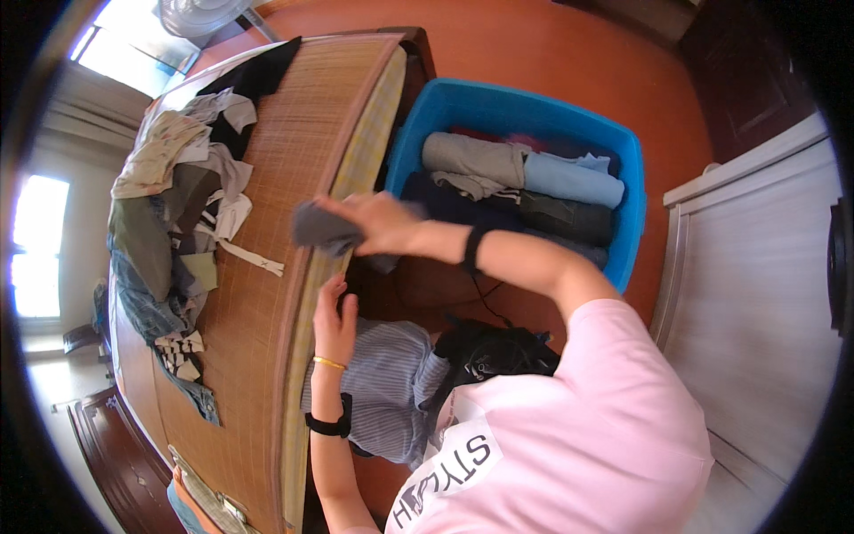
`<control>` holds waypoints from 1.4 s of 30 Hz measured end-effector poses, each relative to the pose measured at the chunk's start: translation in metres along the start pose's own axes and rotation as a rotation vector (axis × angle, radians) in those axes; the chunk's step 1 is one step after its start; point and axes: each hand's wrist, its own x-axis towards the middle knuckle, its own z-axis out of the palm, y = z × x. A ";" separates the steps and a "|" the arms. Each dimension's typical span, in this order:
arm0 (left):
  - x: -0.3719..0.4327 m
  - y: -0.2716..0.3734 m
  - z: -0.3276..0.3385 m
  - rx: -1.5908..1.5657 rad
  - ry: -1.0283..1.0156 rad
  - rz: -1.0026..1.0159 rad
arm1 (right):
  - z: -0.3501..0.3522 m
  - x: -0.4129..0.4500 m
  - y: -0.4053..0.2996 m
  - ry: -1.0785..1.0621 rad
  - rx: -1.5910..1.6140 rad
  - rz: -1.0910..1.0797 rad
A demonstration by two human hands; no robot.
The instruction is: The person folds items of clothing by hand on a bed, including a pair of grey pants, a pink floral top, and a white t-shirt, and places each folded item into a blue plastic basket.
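Note:
My right hand (383,223) grips a dark grey garment (327,227), bunched or rolled, over the bed's near edge. Slightly blurred, that hand is beside a blue plastic tub (510,110). Inside the tub lie rolled clothes, among them a grey roll (474,157), a light blue roll (574,179) and a dark roll (567,219). My left hand (335,320) is by the mattress side (313,284), below the grey garment and apart from it. Its fingers are spread and hold nothing. Beneath it is a blue-grey striped cloth (390,374) near my body.
A woven mat (267,320) covers the bed. Loose clothes (143,247), including denim, lie heaped along its far side, with a pale strap (257,259) stretching out. A black bag (504,354) rests on the floor. A pale cabinet (754,280) stands right, a fan (200,13) at upper left.

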 end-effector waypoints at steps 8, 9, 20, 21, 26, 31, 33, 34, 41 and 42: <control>-0.009 -0.043 -0.005 0.439 -0.304 0.115 | -0.141 -0.211 0.093 -0.267 -0.424 0.580; -0.013 -0.050 -0.012 0.433 -0.299 0.084 | -0.149 -0.232 0.090 -0.377 -0.472 0.649; -0.035 -0.068 -0.037 0.392 -0.284 -0.110 | -0.172 -0.316 0.110 -0.658 0.172 1.085; -0.035 -0.070 -0.037 0.389 -0.280 -0.108 | -0.167 -0.317 0.113 -0.700 0.101 1.015; -0.031 -0.071 -0.028 0.387 -0.266 -0.112 | -0.134 -0.342 0.135 -0.769 -0.213 0.878; -0.034 -0.067 -0.043 0.343 -0.107 -0.076 | -0.122 -0.351 0.164 -0.618 -0.358 0.831; -0.045 -0.074 -0.071 0.380 -0.017 -0.087 | -0.107 -0.337 0.158 -0.487 -0.362 0.740; -0.045 -0.077 -0.078 0.372 0.055 -0.003 | -0.102 -0.339 0.161 -0.510 -0.393 0.766; -0.065 -0.091 -0.107 0.233 0.230 0.091 | -0.099 -0.383 0.206 -0.965 -0.807 0.755; -0.065 -0.090 -0.109 0.275 0.254 0.128 | -0.103 -0.366 0.196 -1.151 -0.793 0.771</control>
